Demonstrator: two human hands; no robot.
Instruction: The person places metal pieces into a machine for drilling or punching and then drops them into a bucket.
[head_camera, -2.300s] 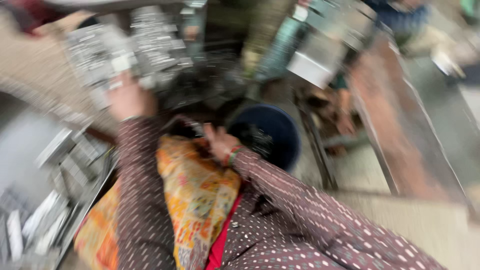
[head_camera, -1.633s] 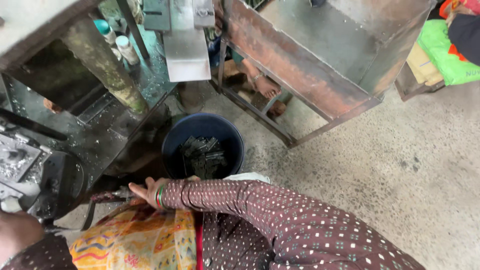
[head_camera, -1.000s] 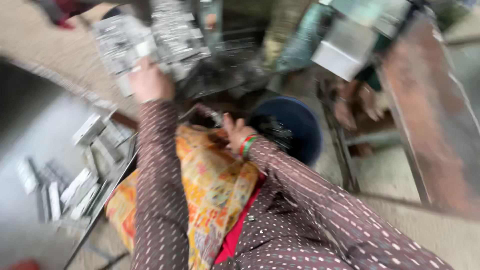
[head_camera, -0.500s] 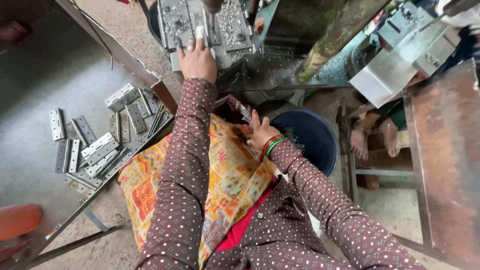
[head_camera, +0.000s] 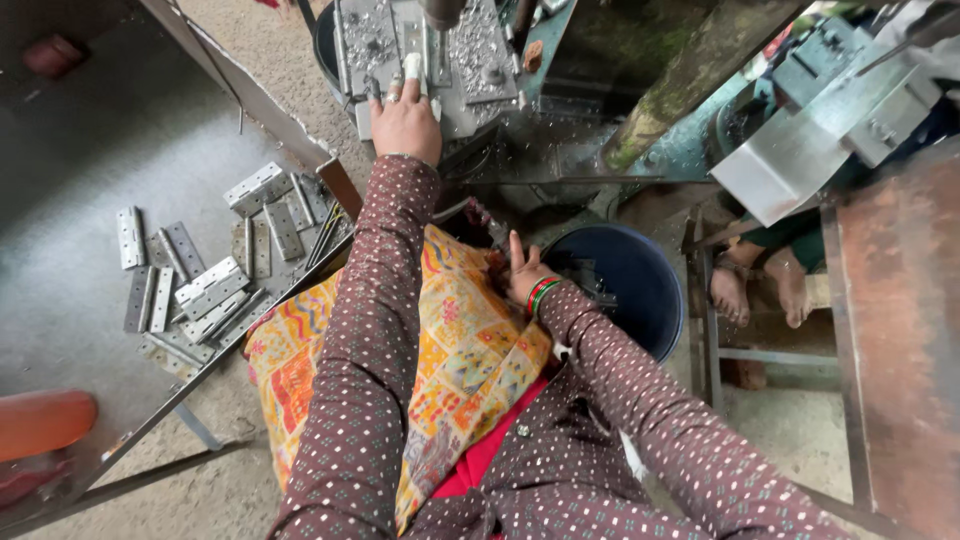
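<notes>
My left hand (head_camera: 405, 120) reaches up to the grey machine bed (head_camera: 470, 50) and lies over a flat metal plate (head_camera: 372, 112) under the spindle. Its fingers are stretched forward, and one wears a white wrap. My right hand (head_camera: 520, 268), with red and green bangles at the wrist, rests by my lap. Its fingers are apart and hold nothing. It sits just left of a blue bucket (head_camera: 640, 290) with dark metal pieces inside. A yellow patterned cloth (head_camera: 460, 350) covers my lap.
Several grey metal hinges (head_camera: 200, 270) lie on a dark tray (head_camera: 70, 220) at my left. Another person's bare feet (head_camera: 760, 285) rest on a frame at the right, beside a rusty metal table (head_camera: 890, 330). An orange object (head_camera: 45, 420) sits at lower left.
The view has swung back from the bucket to the machine and steadied. My left hand has stayed on the machine bed, and my right hand has stayed by the bucket.
</notes>
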